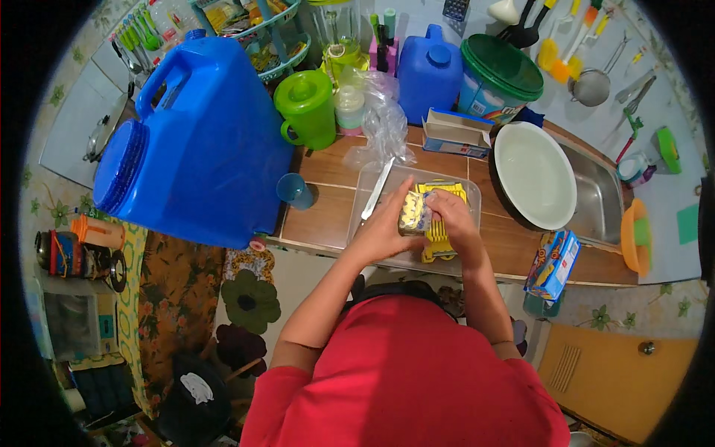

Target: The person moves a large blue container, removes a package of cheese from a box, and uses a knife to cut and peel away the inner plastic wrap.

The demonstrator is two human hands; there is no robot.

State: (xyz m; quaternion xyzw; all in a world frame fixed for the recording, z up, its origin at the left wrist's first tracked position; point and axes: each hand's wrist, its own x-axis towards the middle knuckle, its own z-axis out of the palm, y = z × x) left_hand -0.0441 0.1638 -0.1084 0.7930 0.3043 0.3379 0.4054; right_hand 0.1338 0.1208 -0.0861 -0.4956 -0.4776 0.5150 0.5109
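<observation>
A small block-shaped packet (413,213) with a yellow and silver wrapper is held up between both hands. My left hand (385,230) supports it from the left, thumb and fingers spread around its side. With bent fingers, my right hand (453,215) pinches its upper right end. Under the hands lies a clear plastic tray (357,193) on the counter. A ribbed yellow plastic item (438,237) rests in it, partly covered by my right hand. A knife (377,190) lies at the tray's left side, its handle end partly hidden by my left hand.
A blue cup (295,191) and large blue jug (201,139) stand left. Behind are a green pitcher (306,109), plastic bag (385,128) and opened carton (457,134). Rightward are a white basin (535,176), steel sink (595,195) and blue box (553,265) at the counter's edge.
</observation>
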